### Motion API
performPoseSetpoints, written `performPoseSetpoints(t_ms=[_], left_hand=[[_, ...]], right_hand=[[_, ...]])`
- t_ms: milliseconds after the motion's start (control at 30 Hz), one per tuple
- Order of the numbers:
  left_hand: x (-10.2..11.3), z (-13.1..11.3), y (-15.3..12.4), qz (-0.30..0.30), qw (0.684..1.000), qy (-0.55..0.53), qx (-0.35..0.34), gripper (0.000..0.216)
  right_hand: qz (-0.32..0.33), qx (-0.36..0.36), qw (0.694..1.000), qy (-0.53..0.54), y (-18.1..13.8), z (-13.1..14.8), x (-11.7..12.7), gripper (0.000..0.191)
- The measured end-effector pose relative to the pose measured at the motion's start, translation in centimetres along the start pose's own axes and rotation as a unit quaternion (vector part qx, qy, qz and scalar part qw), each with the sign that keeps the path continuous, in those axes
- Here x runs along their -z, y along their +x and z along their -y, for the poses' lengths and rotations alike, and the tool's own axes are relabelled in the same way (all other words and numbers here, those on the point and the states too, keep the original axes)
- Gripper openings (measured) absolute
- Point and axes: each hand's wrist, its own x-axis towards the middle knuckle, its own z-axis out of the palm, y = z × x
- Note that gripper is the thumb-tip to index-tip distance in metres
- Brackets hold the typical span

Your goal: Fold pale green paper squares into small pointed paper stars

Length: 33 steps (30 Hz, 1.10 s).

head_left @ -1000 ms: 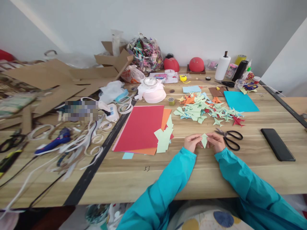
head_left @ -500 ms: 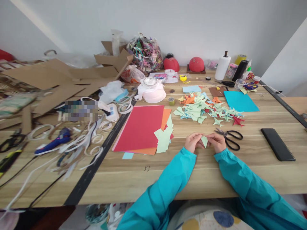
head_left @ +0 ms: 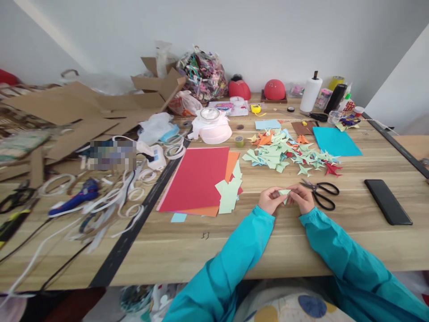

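Note:
A small folded piece of pale green paper (head_left: 284, 192) is pinched between my two hands, low over the wooden table. My left hand (head_left: 269, 200) grips its left side with thumb and fingers. On the other side, my right hand (head_left: 301, 198) has its fingertips closed on the paper; part of the paper is hidden behind them. Black-handled scissors (head_left: 323, 192) lie just right of my right hand. Beyond my hands is a pile of folded paper figures (head_left: 278, 150), mostly pale green, with some orange, red and blue. Pale green paper pieces (head_left: 229, 195) lie to the left.
Red sheets (head_left: 197, 179) overlap orange ones left of my hands. A black phone (head_left: 388, 202) lies at the right, a blue sheet (head_left: 337, 141) behind it. Across the dark strip are a blue glue gun (head_left: 78, 197), white bands and cardboard (head_left: 77, 105). A paper roll (head_left: 311, 95) stands at the back.
The folded green paper has turned: its downward point was plain before, and now a wider upper edge shows. My fingers have shifted slightly around it. Everything else is unmoved.

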Motion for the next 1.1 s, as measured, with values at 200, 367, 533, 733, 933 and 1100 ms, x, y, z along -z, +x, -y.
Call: performPoseSetpoints(t_ms=[200,367,533,733,933,1100], left_hand=[[-0.05,-0.11,0.04,-0.010,1.000,0.003,0.001,0.039],[0.10,-0.13,0.13,0.009,1.000,0.002,0.011,0.036],[0.31,0.42,0.28,0.015,1.000,-0.021,0.015,0.035],[0.48,0.69,0.36,0.023,0.998,-0.054,0.023,0.032],[0.45,0.75,0.48,0.057,0.988,-0.128,0.060,0.032],[0.43,0.77,0.42,0.029,0.991,-0.108,0.070,0.035]], right_hand=[[-0.014,-0.006,0.999,-0.033,0.08,0.12,-0.40,0.025],[-0.024,0.011,0.998,-0.050,-0.12,0.22,-0.65,0.027],[-0.042,0.016,0.997,-0.065,-0.25,0.65,-0.78,0.028],[-0.031,-0.008,0.999,-0.017,-0.07,0.99,-0.88,0.031],[-0.012,-0.040,0.998,0.043,0.09,0.55,-0.66,0.031],[-0.020,-0.052,0.997,0.047,0.08,0.51,-0.76,0.032]])
